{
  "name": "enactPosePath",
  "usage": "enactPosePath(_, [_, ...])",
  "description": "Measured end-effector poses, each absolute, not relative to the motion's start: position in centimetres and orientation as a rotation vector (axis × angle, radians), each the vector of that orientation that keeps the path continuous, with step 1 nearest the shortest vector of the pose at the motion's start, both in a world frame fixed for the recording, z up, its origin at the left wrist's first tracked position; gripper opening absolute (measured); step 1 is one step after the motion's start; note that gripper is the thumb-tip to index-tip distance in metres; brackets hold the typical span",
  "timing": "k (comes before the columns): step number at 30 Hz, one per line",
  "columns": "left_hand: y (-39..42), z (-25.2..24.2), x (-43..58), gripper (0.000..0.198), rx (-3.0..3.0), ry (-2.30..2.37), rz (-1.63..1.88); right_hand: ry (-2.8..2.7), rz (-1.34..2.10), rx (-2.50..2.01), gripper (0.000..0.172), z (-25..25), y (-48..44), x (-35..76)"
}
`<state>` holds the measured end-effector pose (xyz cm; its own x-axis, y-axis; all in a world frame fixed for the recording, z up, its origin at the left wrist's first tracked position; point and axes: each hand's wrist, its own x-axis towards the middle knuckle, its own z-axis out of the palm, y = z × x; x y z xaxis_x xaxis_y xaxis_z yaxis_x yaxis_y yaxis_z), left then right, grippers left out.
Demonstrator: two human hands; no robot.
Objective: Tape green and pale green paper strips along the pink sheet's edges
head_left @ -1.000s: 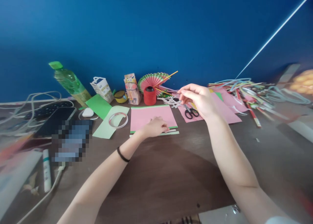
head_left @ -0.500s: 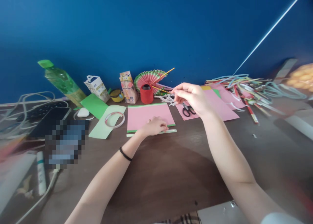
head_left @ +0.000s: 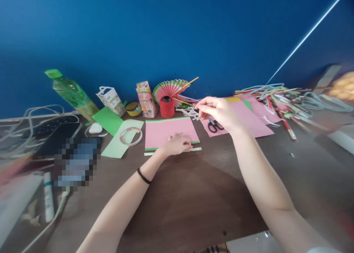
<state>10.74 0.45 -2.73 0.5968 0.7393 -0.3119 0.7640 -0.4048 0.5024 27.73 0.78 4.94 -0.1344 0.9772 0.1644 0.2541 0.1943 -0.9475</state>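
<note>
A pink paper sheet (head_left: 160, 133) with green strips along its far and near edges lies on the dark desk. My left hand (head_left: 178, 144) rests on its lower right part, thumb apart from the bent fingers. A narrow whitish strip (head_left: 151, 154) lies just below the near edge and passes by the left fingertips; whether they press on it I cannot tell. Raised above the desk to the right, my right hand (head_left: 214, 111) has its thumb and fingers pinched together. What they hold, if anything, is too small to see. Black-handled scissors (head_left: 215, 126) lie beneath it on other pink paper (head_left: 251, 122).
To the left are a tape roll (head_left: 121, 137), green papers (head_left: 107, 118), a green bottle (head_left: 73, 92) and a marker (head_left: 48, 197). A red pot (head_left: 167, 108), a carton (head_left: 146, 100) and a folded paper fan (head_left: 167, 89) stand behind. Several sticks and ribbons (head_left: 279, 98) pile up at the right.
The whole view has shifted slightly. Both hands keep nearly the same poses, the left on the pink sheet, the right pinched in the air.
</note>
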Motion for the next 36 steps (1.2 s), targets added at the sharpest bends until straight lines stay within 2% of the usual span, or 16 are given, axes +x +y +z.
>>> enactPosePath(16, [0.5, -3.1, 10.7, 0.027, 2.232, 1.179, -0.016, -1.723, 0.905, -1.324, 0.014, 4.0, 1.3, 28.2])
enactPosePath(25, [0.7, -3.1, 10.5, 0.028, 2.250, 1.156, -0.053, -1.882, 0.991, -1.403, 0.012, 4.3, 1.0, 28.2])
enactPosePath(32, [0.7, -2.9, 10.6, 0.028, 2.301, 1.165, -0.082, -2.246, 1.127, -1.733, 0.013, 0.9, 1.7, 29.7])
enactPosePath(36, [0.7, -2.9, 10.5, 0.028, 2.283, 1.157, -0.049, -2.319, 1.250, -1.724, 0.010, -0.8, 1.5, 30.6])
